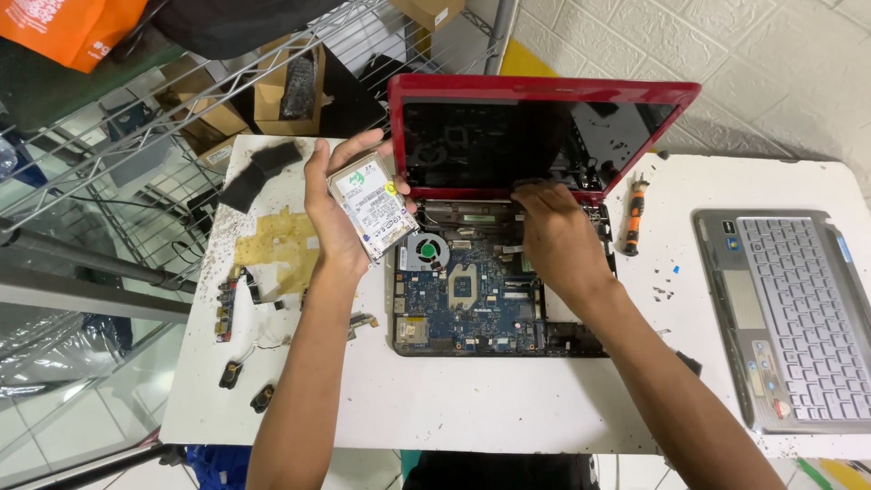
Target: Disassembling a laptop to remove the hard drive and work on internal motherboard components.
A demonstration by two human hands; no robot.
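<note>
My left hand (pixel 337 204) holds a silver hard drive (pixel 374 205) with a white label, lifted above the table just left of the laptop. A red laptop (pixel 544 118) stands open with its dark screen up and its base stripped, showing a blue motherboard (pixel 463 295) and a round cooling fan (pixel 426 250). My right hand (pixel 555 238) rests palm down on the upper right of the open base, fingertips near the hinge under the screen. What its fingers touch is hidden.
An orange-handled screwdriver (pixel 633 216) lies right of the laptop. A grey keyboard cover panel (pixel 789 318) sits at the table's right edge. Small circuit boards (pixel 227 304), black foam (pixel 259 172) and loose parts lie at left. A wire shelf (pixel 163 118) with cardboard boxes stands behind.
</note>
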